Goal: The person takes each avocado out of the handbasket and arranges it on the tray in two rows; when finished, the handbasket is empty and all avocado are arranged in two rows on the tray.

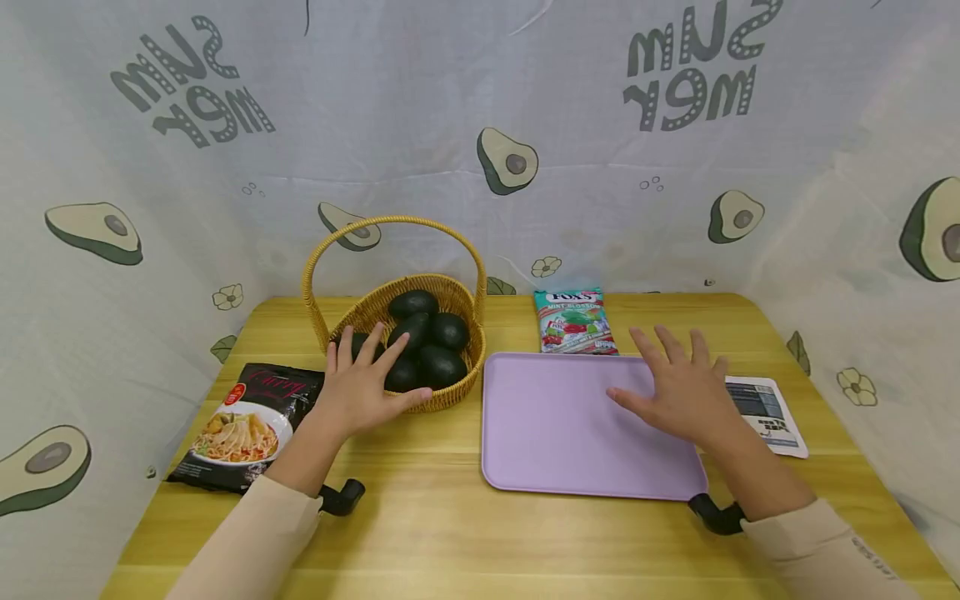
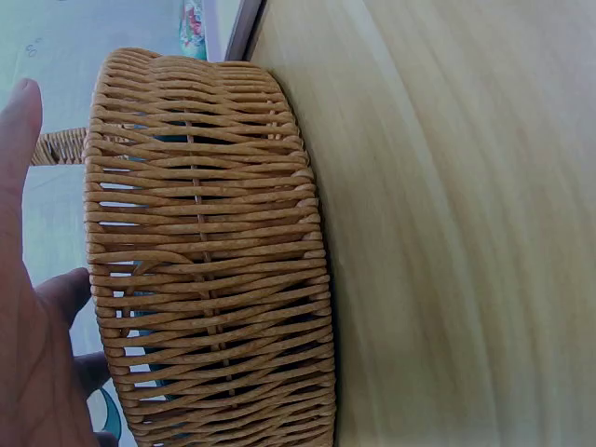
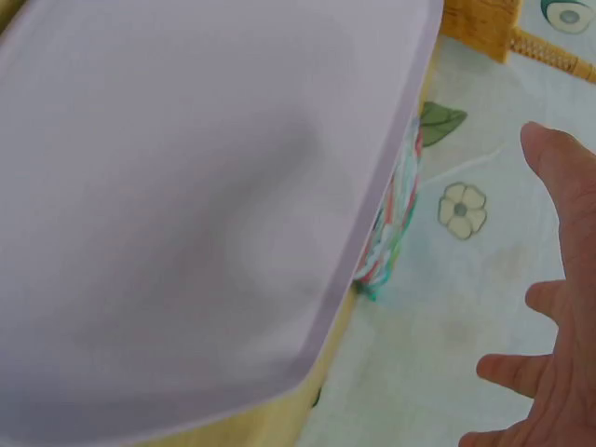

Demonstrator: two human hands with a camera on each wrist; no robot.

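L hand (image 1: 356,400) spread wide by near side of basket (image 2: 214,261), contact unclear; R hand (image 1: 686,396) spread above tray (image 1: 555,433), right of basket. For avocados (image 1: 442,367) inside basket, prob. best to cup singly from above, w/ handle (image 1: 395,220) avoided.

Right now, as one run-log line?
left hand spread by yellow wicker basket holding dark avocados; right hand spread by lilac rectangular tray; nothing held
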